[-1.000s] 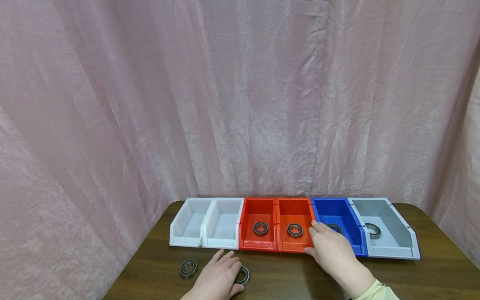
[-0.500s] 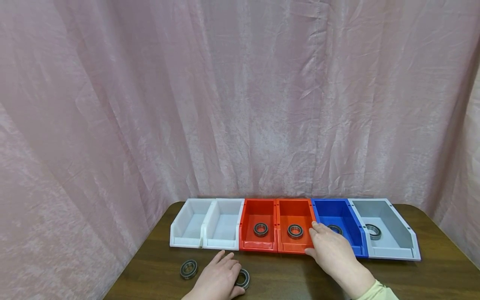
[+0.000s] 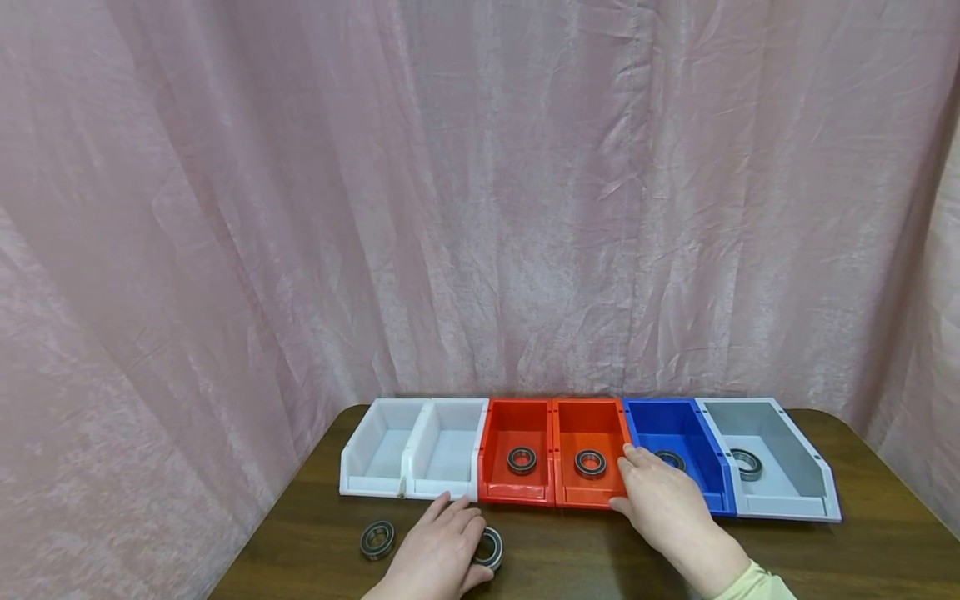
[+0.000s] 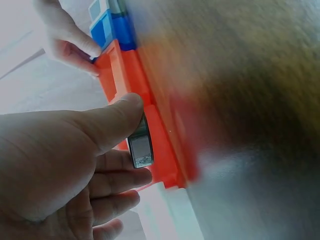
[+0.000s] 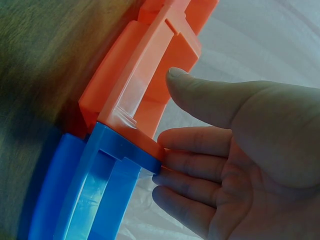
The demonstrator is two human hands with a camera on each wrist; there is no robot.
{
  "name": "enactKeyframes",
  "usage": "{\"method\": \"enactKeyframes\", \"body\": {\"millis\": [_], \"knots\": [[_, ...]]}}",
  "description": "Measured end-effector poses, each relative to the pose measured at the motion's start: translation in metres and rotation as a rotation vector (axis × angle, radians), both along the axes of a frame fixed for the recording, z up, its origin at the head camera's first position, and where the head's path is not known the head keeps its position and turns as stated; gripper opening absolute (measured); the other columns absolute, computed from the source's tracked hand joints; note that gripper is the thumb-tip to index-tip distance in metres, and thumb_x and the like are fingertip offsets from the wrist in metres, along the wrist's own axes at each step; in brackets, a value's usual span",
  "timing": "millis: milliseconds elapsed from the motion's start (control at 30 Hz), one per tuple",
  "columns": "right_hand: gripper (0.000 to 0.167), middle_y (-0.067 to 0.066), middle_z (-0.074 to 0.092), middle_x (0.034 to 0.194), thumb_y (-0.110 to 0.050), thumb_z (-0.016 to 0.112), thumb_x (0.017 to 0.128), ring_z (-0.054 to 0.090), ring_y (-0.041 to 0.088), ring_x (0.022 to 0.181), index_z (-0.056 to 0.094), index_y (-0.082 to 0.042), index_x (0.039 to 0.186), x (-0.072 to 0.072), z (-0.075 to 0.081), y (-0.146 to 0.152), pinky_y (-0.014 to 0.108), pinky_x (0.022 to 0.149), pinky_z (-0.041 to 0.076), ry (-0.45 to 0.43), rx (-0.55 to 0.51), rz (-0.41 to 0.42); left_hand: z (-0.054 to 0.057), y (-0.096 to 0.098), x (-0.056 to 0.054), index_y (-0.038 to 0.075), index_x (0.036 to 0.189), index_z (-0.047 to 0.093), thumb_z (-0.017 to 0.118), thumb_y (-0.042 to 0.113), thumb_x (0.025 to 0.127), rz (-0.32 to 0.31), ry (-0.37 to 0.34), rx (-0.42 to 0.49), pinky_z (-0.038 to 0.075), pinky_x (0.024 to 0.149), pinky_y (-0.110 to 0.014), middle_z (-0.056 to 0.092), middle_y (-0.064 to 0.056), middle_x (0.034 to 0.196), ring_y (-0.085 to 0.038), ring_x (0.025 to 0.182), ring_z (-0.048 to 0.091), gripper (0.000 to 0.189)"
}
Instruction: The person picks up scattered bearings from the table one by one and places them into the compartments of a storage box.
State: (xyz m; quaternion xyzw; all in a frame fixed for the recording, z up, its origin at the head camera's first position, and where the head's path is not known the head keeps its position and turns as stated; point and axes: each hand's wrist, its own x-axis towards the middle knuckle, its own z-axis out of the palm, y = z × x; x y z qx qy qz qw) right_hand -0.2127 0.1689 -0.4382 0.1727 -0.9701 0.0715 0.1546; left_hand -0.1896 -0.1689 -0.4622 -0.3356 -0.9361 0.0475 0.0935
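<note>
My left hand [image 3: 438,550] pinches a ball bearing [image 3: 497,550] between thumb and index finger, over the front of the table. The left wrist view shows the bearing [image 4: 142,150] edge-on, the other fingers loosely bent below it. Another bearing [image 3: 377,556] lies flat on the table to the left of that hand. My right hand [image 3: 663,500] holds nothing; its fingers reach over the border of the right red bin [image 3: 592,497] and the blue bin [image 3: 663,408]. In the right wrist view, the fingertips come right at the bins' edge, with the thumb apart.
Two white bins [image 3: 442,487] stand at the row's left end, beside the left red bin [image 3: 517,493]. A grey bin [image 3: 787,504] ends the row at right. Single bearings lie in the red, blue and grey bins. A pink curtain [image 3: 480,208] hangs behind the wooden table [image 3: 555,550].
The bearing in my left hand has shifted slightly to the right and tilted a little. My right hand stays in place.
</note>
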Motion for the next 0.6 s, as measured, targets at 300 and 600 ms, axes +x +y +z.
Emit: {"method": "enactKeyframes", "body": {"millis": [300,600], "knots": [[0.056,0.027,0.071,0.138,-0.033,0.092,0.09,0.068,0.045,0.13,0.076,0.008,0.125,0.0,0.0,0.0,0.056,0.108,0.056,-0.006,-0.007,0.002,0.009,0.0,0.002,0.013,0.122,0.073,0.086,0.054,0.094,-0.007,0.052,0.021,0.047,0.119,-0.056,0.074,-0.004,0.13,-0.029,0.137,0.064,0.052],[0.057,0.027,0.071,0.139,-0.034,0.092,0.09,0.068,0.046,0.13,0.076,0.008,0.126,-0.001,0.0,0.001,0.057,0.108,0.056,-0.023,0.001,-0.004,0.02,-0.001,0.003,0.011,0.123,0.073,0.086,0.054,0.093,-0.006,0.165,0.025,0.046,0.12,-0.054,0.075,-0.006,0.13,-0.03,0.138,0.064,0.054]]}}
